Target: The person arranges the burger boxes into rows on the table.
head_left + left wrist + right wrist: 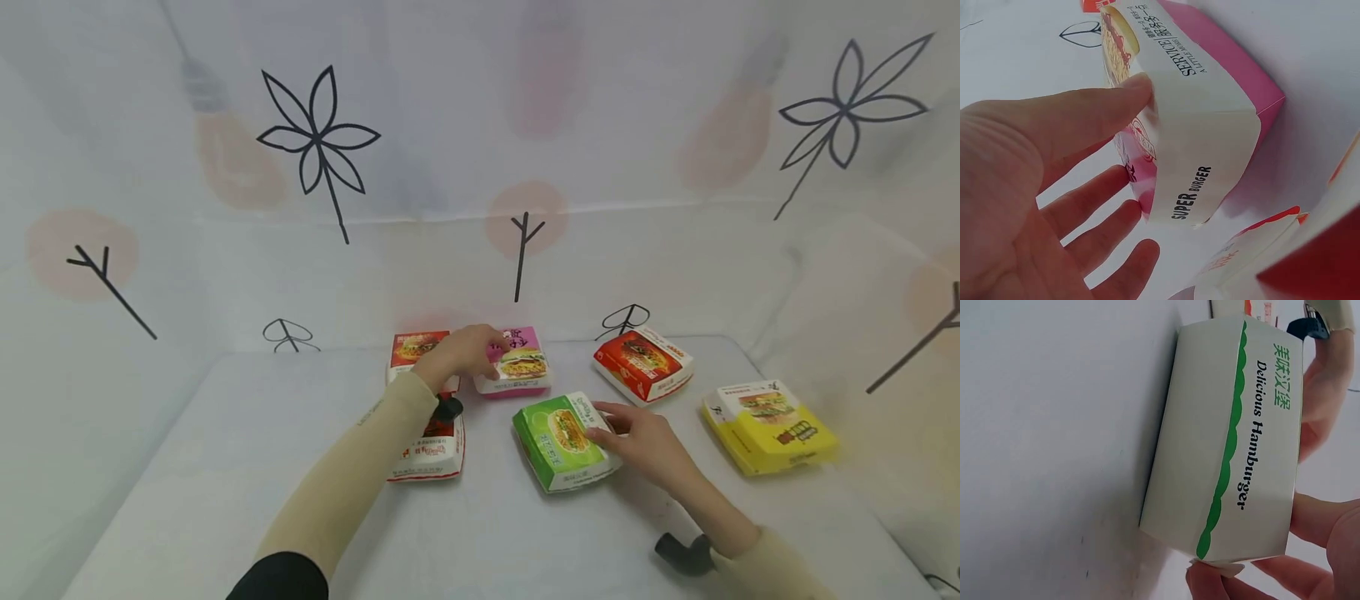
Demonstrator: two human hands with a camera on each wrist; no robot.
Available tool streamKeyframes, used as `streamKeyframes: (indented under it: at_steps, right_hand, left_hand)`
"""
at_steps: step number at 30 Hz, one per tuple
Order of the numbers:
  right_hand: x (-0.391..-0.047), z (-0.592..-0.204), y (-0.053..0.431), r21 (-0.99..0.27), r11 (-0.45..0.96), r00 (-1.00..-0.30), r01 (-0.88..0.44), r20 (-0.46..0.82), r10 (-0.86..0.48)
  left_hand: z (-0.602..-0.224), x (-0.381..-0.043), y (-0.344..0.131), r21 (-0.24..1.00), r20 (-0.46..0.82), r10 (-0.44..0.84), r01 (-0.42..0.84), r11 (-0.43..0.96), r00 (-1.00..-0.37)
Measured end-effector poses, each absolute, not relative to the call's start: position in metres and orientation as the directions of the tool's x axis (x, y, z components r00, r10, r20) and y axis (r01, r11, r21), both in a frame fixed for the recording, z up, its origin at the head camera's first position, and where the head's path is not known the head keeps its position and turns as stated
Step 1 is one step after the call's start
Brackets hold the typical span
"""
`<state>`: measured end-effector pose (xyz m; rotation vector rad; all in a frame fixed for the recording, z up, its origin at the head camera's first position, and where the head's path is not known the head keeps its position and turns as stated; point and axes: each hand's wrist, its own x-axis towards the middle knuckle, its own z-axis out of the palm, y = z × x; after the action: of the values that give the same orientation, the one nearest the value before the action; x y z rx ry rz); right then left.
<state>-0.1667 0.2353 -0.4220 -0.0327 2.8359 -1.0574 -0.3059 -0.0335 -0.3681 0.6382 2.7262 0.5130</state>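
Observation:
A pink and white burger box (523,367) sits near the back edge, under my left hand (463,357). In the left wrist view, the thumb lies on the edge of the pink box (1204,144), while the other fingers are spread loosely by its lettered face. Nearer the front is a green and white burger box (558,442). My right hand (647,446) holds it at its right corner, the thumb on one face and fingers round the other. The right wrist view shows a lettered side of the green box (1222,437) close up.
Two red and white burger boxes, one at the back (411,348) and one in front (431,458), lie beneath the left forearm. Toward the right are another red box (643,364) and a yellow box (771,425). A patterned cloth wall (450,275) rises behind the table.

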Motion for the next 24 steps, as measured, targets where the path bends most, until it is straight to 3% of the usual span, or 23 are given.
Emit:
streamKeyframes:
  at_steps: [15, 24]
  right_hand:
    - [-0.172, -0.43, 0.209, -0.663, 0.749, -0.997, -0.004, -0.051, -0.051]
    - [-0.171, -0.428, 0.205, -0.672, 0.74, -0.998, -0.02, -0.033, -0.057]
  left_hand:
    - [-0.369, -0.3, -0.038, 0.401, -0.138, 0.48, 0.394, 0.827, -0.866]
    - [-0.359, -0.272, -0.049, 0.463, -0.077, 0.542, 0.451, 0.763, -0.837]
